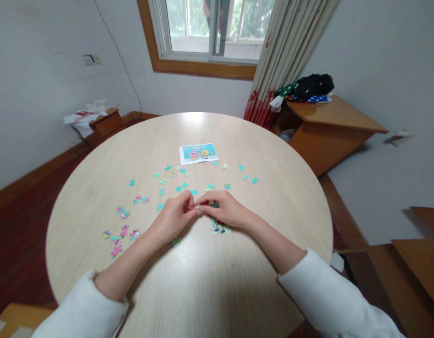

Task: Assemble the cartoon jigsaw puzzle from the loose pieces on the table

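Over the middle of the table, my left hand and my right hand meet at the fingertips, both closed in a pinch. Between them shows a small pale puzzle piece. How the left fingers grip it is partly hidden. Beneath my right hand lies a joined section of puzzle, mostly covered by the hand. A loose greenish piece rests by my left wrist. Pink and teal pieces are scattered left of my left forearm. More teal pieces lie just beyond my hands.
A picture card with a cartoon scene lies on the round wooden table, past the pieces. At the back right, a wooden cabinet carries dark cloth. Behind the table are a window and a curtain.
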Motion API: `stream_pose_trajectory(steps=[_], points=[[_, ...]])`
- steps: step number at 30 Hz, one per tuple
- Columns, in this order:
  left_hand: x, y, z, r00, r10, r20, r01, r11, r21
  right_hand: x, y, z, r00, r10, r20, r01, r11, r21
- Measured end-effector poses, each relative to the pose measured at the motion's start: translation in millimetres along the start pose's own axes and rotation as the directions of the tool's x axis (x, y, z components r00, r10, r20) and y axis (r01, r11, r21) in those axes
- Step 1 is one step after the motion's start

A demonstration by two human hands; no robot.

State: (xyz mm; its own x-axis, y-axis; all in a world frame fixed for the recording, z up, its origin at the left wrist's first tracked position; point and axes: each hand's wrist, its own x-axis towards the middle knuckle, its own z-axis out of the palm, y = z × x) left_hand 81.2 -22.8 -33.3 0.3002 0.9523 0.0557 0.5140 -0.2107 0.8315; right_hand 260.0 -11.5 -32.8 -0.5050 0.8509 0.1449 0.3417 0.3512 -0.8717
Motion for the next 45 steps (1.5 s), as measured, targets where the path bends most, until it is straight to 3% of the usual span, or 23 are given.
stream_pose_trajectory(steps=[5, 11, 15, 19, 24, 34, 40, 45], points=[[-0.2, 3.3, 0.4, 1.0, -0.004, -0.03, 0.004, 1.0, 0.022, 0.6, 1.4, -4.4, 1.0, -0.001, -0.025, 0.0, 0.999, -0.042], [-1.0, 0.8, -0.7, 0.999, 0.044, 0.001, -0.044, 0.996, 0.082, 2.6, 17.3, -14.0, 0.984, 0.126, -0.128, -0.132, 0.99, -0.042], [-3.3, 3.7, -1.0, 0.987, 0.102, 0.124, -0.12, 0.982, 0.148, 3.2, 19.7, -15.0, 0.981, 0.143, -0.129, -0.15, 0.988, -0.043], [-5.3, 5.8, -1.7, 0.941, 0.211, 0.265, -0.264, 0.948, 0.181, 2.7, 14.3, -12.3, 0.986, 0.132, -0.098, -0.137, 0.989, -0.049], [-6.3, 0.9, -1.1, 0.903, 0.271, 0.333, -0.364, 0.894, 0.259, 2.3, 13.3, -10.3, 0.99, 0.128, -0.067, -0.132, 0.989, -0.069], [-7.1, 2.3, -2.1, 0.894, 0.24, 0.378, -0.363, 0.883, 0.297, 2.5, 15.6, -10.5, 0.993, 0.106, -0.047, -0.11, 0.988, -0.11], [-7.3, 0.9, -2.4, 0.898, 0.235, 0.373, -0.349, 0.896, 0.275, 2.2, 15.0, -11.8, 0.997, 0.046, -0.07, -0.063, 0.959, -0.278], [-7.3, 1.6, -2.1, 0.894, 0.231, 0.384, -0.353, 0.892, 0.284, 1.2, 15.7, -11.1, 0.993, 0.085, -0.082, -0.11, 0.921, -0.374]])
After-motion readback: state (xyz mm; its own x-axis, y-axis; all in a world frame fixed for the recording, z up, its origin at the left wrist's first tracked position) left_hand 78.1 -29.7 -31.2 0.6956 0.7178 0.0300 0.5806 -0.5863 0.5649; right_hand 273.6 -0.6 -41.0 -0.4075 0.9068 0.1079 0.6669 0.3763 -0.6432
